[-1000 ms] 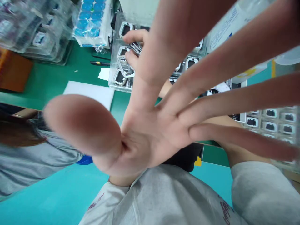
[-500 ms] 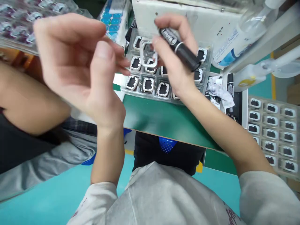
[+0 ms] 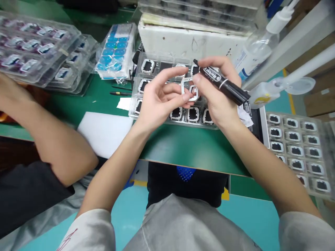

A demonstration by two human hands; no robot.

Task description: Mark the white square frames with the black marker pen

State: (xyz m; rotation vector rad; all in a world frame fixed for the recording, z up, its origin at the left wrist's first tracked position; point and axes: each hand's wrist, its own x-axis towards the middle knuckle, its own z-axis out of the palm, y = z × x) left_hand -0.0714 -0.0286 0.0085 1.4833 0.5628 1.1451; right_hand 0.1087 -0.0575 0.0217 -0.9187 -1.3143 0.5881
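Both hands have dropped from up near the camera and are meeting over the clear parts tray (image 3: pixel 167 115). I'm seeing the left hand (image 3: pixel 159 99) pinching a small white frame (image 3: pixel 190 91) just above that tray, while the right hand (image 3: pixel 214 94) is closing its grip around a black marker (image 3: pixel 222 83), tip angling toward the frame. Left of the tray, a co-worker's arm (image 3: pixel 49 139) is resting on the green tabletop (image 3: pixel 183 146).

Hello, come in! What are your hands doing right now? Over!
Left hand and right hand pinch a small white frame together. Right also grips a black marker. Parts tray underneath; a co-worker's arm at left, apart.
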